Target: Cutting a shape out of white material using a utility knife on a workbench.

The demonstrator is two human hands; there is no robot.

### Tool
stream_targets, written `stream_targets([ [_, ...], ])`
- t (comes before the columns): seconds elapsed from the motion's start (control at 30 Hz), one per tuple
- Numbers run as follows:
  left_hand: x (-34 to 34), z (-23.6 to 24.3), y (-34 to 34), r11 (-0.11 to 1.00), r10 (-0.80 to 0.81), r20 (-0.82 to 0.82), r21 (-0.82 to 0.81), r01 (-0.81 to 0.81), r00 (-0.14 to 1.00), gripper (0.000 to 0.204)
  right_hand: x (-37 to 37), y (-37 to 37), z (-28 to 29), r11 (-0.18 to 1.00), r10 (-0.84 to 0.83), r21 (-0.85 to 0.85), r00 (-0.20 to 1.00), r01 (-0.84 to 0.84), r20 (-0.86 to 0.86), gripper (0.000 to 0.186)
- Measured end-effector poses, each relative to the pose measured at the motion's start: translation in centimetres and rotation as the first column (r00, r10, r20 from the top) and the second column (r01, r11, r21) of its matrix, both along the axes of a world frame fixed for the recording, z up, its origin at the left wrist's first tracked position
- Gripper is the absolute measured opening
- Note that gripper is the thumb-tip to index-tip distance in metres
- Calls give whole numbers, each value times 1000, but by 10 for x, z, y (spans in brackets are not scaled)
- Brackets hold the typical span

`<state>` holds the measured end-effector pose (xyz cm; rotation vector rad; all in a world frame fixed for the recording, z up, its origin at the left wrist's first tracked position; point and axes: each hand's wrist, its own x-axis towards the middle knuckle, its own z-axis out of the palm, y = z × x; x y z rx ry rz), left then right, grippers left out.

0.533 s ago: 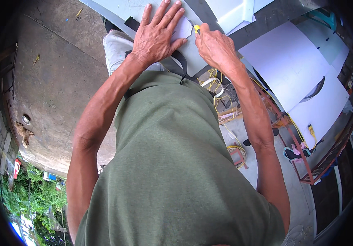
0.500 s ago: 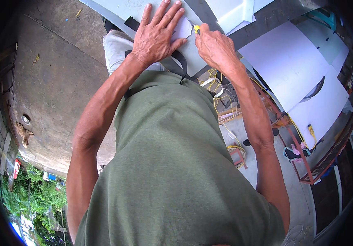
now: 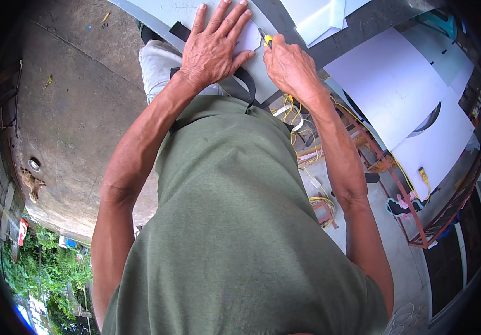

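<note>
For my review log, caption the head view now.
Left hand flat over a white piece on a light grey panel; right hand holding a yellow bladed tool beside it.

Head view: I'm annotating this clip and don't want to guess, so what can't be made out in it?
- Head view: most of the small white sheet, covered by the left hand.
- Head view: most of the utility knife's handle, hidden inside the right hand.
- Head view: whether the blade tip touches the sheet; too small.
- Head view: the light grey work surface's far end, cut off by the top edge.
</note>
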<state>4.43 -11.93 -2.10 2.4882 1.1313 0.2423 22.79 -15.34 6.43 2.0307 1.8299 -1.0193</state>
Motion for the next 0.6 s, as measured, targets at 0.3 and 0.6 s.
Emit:
stream_targets([
  [0.3, -1, -1, 0, 1000, 0, 19, -5, 0, 1000, 83, -9, -4, 4, 996, -85, -35, 996, 85, 14, 33],
  [0.6, 0, -2, -1, 1000, 12, 31, 2, -12, 999, 85, -10, -10, -1, 993, -112, -26, 993, 113, 34, 33],
])
